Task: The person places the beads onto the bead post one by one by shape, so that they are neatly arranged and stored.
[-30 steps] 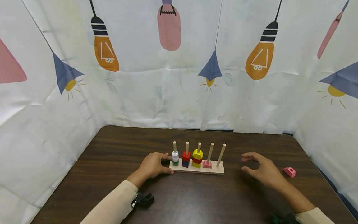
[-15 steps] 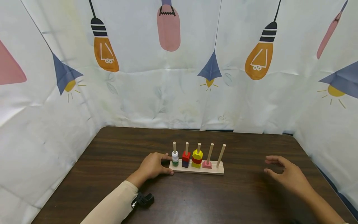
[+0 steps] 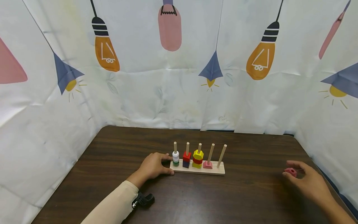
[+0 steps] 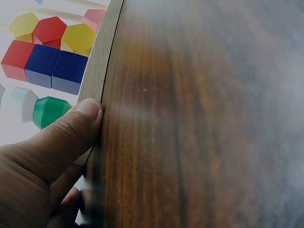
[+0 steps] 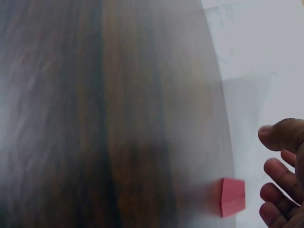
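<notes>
Around the left end of a wooden peg stand [image 3: 195, 171], my left hand [image 3: 152, 165] grips the base; in the left wrist view its thumb [image 4: 88, 111] presses the front edge. White and green beads [image 3: 175, 158], red and blue cubes [image 3: 186, 159], and yellow and red beads [image 3: 197, 159] fill its first three pegs. A pink block [image 3: 207, 165] sits low on the fourth peg; the fifth peg [image 3: 222, 155] is bare. At the far right, my right hand [image 3: 314, 183] reaches around a loose pink block [image 3: 291, 171], thumb and fingers spread, apart from it in the right wrist view.
The dark wooden table [image 3: 237, 199] lies under everything, its right edge close to my right hand. A white cloth [image 3: 179, 99] printed with lamps and bulbs hangs behind and at both sides. A black wrist strap [image 3: 144, 200] is on my left wrist.
My right hand has moved right, away from the peg stand, to the loose pink block, which it hid from the head view half a second ago. My left hand has stayed on the stand.
</notes>
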Available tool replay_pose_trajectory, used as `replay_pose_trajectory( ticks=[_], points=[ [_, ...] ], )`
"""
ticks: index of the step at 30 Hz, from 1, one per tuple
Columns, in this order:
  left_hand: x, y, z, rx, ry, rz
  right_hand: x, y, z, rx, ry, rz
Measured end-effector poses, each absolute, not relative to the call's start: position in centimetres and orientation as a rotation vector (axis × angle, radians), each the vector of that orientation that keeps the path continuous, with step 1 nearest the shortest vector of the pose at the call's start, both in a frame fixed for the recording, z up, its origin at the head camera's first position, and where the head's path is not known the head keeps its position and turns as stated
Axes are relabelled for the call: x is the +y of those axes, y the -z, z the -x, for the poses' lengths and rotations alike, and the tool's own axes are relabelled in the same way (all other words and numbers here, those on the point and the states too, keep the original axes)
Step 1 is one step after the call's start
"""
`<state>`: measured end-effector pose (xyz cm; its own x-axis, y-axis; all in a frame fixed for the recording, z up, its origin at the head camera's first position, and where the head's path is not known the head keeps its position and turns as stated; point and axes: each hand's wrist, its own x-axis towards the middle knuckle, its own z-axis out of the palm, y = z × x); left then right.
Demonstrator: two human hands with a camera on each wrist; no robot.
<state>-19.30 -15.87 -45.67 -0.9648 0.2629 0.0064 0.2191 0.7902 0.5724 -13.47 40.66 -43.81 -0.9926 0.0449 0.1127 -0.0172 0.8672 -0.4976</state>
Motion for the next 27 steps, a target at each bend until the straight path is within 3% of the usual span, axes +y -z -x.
replay_pose_trajectory(
  ticks=[11,27],
  points=[
    [-15.9,45.8,19.3,2.903,-0.922,-0.387,42.6,45.4,14.0,-2.916,-0.658,0.131],
    [-15.9,45.7,19.3,2.908,-0.920,-0.396,43.1,46.1,14.6,-2.871,-0.675,0.055]
  ],
)
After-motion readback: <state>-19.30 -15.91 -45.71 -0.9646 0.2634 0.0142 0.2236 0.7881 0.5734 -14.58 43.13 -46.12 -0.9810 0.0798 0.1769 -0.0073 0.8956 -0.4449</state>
